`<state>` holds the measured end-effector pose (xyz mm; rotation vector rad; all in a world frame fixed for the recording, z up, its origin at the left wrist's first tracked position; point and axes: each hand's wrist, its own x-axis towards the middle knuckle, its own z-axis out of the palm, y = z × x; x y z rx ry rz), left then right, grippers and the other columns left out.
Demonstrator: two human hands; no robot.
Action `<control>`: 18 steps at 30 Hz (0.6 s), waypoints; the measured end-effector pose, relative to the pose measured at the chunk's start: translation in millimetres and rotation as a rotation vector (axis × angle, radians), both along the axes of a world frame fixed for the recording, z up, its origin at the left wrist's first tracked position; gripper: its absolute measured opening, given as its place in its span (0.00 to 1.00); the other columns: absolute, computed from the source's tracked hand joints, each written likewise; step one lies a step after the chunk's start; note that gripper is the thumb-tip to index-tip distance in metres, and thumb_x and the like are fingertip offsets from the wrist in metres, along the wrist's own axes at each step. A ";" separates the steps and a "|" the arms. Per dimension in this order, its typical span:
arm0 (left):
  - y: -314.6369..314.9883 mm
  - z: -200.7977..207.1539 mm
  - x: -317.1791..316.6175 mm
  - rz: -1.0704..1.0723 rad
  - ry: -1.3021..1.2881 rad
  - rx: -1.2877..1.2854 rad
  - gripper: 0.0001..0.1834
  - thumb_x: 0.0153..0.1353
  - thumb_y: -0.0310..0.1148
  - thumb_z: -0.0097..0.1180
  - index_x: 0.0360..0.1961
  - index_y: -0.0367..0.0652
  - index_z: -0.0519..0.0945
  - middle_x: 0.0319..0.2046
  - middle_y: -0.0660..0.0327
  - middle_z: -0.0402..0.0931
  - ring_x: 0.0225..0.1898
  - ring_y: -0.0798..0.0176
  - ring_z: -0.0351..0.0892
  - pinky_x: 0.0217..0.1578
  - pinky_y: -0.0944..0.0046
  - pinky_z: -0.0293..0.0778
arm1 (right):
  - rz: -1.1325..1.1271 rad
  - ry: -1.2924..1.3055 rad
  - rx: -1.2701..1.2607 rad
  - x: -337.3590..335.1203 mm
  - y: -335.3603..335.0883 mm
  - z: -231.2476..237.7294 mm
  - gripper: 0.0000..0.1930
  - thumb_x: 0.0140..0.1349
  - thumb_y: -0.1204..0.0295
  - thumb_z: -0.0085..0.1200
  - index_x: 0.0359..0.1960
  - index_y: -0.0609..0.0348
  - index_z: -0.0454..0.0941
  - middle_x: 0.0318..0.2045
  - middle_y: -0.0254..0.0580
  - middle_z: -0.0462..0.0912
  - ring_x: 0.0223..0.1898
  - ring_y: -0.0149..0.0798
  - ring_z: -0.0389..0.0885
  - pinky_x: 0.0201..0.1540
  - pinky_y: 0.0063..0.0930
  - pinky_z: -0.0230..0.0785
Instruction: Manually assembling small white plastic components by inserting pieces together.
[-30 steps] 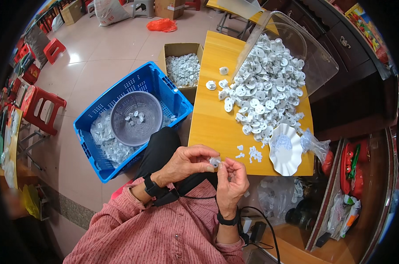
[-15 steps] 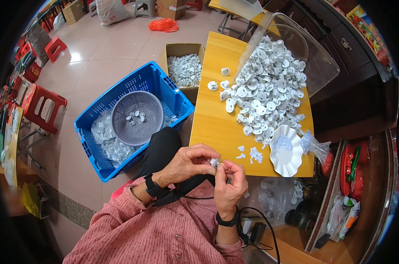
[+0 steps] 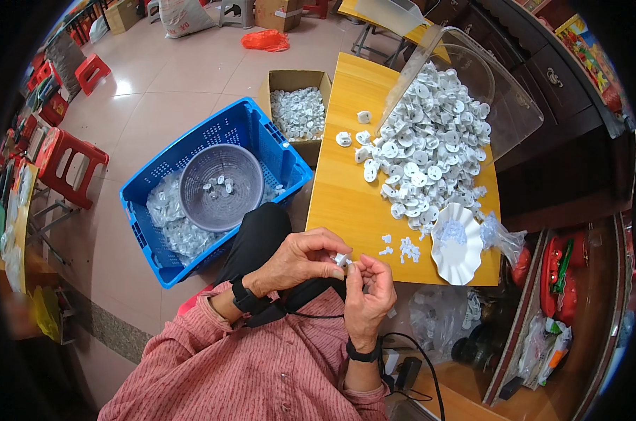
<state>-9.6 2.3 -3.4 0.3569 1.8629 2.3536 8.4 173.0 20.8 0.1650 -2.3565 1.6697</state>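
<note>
The left hand [image 3: 300, 257] pinches a small white part [image 3: 341, 259] between thumb and forefinger, at their tips. Just right of it, the right hand [image 3: 367, 286] has thumb and forefinger close together, whether gripping anything I cannot tell. Farther right, tiny white pieces [image 3: 409, 248] lie loose.

Left of our grip we see a red stool [image 3: 53, 149] on glossy tiles [image 3: 181, 67]; ahead, rightward, dark drawers [image 3: 541, 84].
</note>
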 end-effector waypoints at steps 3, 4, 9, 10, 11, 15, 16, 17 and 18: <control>0.2 -1.3 0.4 -0.006 0.007 0.005 0.20 0.53 0.27 0.73 0.48 0.38 0.84 0.44 0.62 0.80 0.46 0.68 0.78 0.47 0.69 0.75 | -0.004 -0.016 0.018 -0.1 -1.5 3.5 0.08 0.61 0.80 0.61 0.41 0.65 0.77 0.30 0.40 0.82 0.28 0.30 0.80 0.33 0.24 0.75; 0.2 -0.6 0.2 -0.022 0.014 0.006 0.20 0.53 0.27 0.73 0.48 0.39 0.84 0.44 0.62 0.80 0.46 0.68 0.78 0.48 0.68 0.75 | -0.004 -0.042 -0.008 0.0 -2.3 2.7 0.08 0.61 0.80 0.61 0.40 0.65 0.76 0.29 0.40 0.82 0.27 0.30 0.80 0.33 0.24 0.75; -4.7 1.3 -1.1 -0.034 0.027 -0.040 0.20 0.53 0.27 0.73 0.48 0.39 0.84 0.45 0.61 0.79 0.47 0.67 0.78 0.48 0.68 0.76 | 0.019 -0.068 0.021 -2.7 -5.2 7.4 0.07 0.62 0.80 0.61 0.38 0.65 0.75 0.28 0.40 0.82 0.26 0.29 0.80 0.32 0.23 0.75; -5.8 1.6 -1.1 -0.034 0.015 -0.023 0.19 0.53 0.27 0.73 0.48 0.39 0.84 0.45 0.61 0.79 0.47 0.67 0.78 0.48 0.68 0.76 | 0.030 -0.104 -0.055 -3.2 -4.6 3.8 0.07 0.63 0.80 0.60 0.38 0.65 0.75 0.28 0.39 0.82 0.28 0.28 0.80 0.33 0.22 0.75; -6.7 2.1 -1.2 -0.035 0.003 -0.007 0.19 0.53 0.27 0.73 0.48 0.38 0.85 0.45 0.61 0.79 0.47 0.67 0.78 0.48 0.68 0.76 | 0.042 -0.140 -0.132 -3.6 -4.5 1.9 0.06 0.63 0.80 0.60 0.39 0.66 0.75 0.29 0.39 0.82 0.29 0.27 0.80 0.34 0.22 0.75; -6.9 2.9 -0.9 0.008 0.067 -0.015 0.18 0.54 0.29 0.72 0.47 0.39 0.85 0.42 0.63 0.80 0.43 0.70 0.78 0.45 0.70 0.75 | 0.059 -0.176 -0.292 -4.2 -6.3 1.0 0.07 0.64 0.80 0.59 0.40 0.66 0.74 0.31 0.38 0.82 0.31 0.26 0.80 0.35 0.20 0.75; -6.9 2.6 0.1 0.002 0.031 0.014 0.18 0.55 0.29 0.72 0.47 0.39 0.85 0.42 0.63 0.80 0.43 0.70 0.78 0.45 0.70 0.75 | 0.065 -0.188 -0.305 -4.5 -6.5 0.5 0.07 0.64 0.80 0.59 0.40 0.67 0.74 0.31 0.39 0.81 0.32 0.26 0.80 0.36 0.20 0.75; -8.2 2.8 0.9 -0.002 -0.005 0.040 0.18 0.55 0.29 0.72 0.48 0.39 0.84 0.42 0.64 0.80 0.43 0.71 0.78 0.44 0.70 0.75 | 0.072 -0.200 -0.319 -4.7 -7.7 0.2 0.07 0.64 0.80 0.59 0.41 0.67 0.73 0.32 0.39 0.81 0.32 0.26 0.80 0.37 0.20 0.75; -9.3 2.9 0.8 0.005 -0.006 0.037 0.18 0.55 0.29 0.72 0.48 0.39 0.84 0.42 0.64 0.80 0.43 0.71 0.78 0.44 0.70 0.75 | 0.079 -0.202 -0.321 -4.7 -8.6 0.3 0.07 0.64 0.80 0.59 0.41 0.67 0.73 0.32 0.39 0.81 0.32 0.26 0.80 0.37 0.20 0.75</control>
